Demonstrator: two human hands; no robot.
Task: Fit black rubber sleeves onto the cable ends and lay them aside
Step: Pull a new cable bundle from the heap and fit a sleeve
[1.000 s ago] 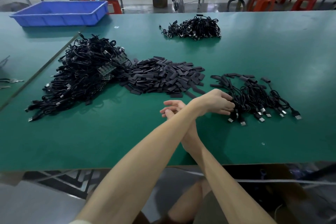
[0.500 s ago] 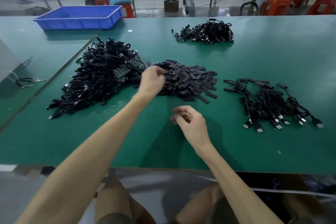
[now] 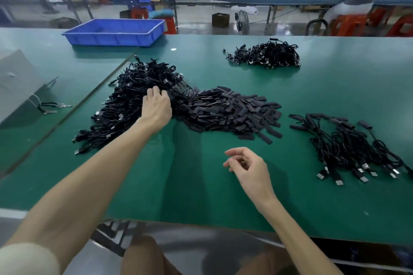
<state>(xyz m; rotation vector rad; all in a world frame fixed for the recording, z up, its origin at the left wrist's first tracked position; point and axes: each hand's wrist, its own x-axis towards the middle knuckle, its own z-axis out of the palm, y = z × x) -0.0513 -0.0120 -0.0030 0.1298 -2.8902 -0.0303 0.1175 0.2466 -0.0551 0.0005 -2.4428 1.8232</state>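
Left hand [image 3: 156, 107] has shifted left since half a sec ago, from the sleeve heap's edge onto the big cable pile [image 3: 125, 105], centre-left of frame. Its fingertips sink among cables; can't tell if one is gripped. Right hand [image 3: 248, 167] hovers lower centre over the green table [image 3: 190, 190], fingers loosely curled, holding nothing. Black rubber sleeves [image 3: 232, 114] are heaped mid-frame, w/ a smaller cable bunch [image 3: 348, 147] at right.

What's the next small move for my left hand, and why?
Probably pinch one cable out of the big cable pile: the left hand touches it, the right hand hovers empty over the mat, and the rubber sleeves lie just beside.
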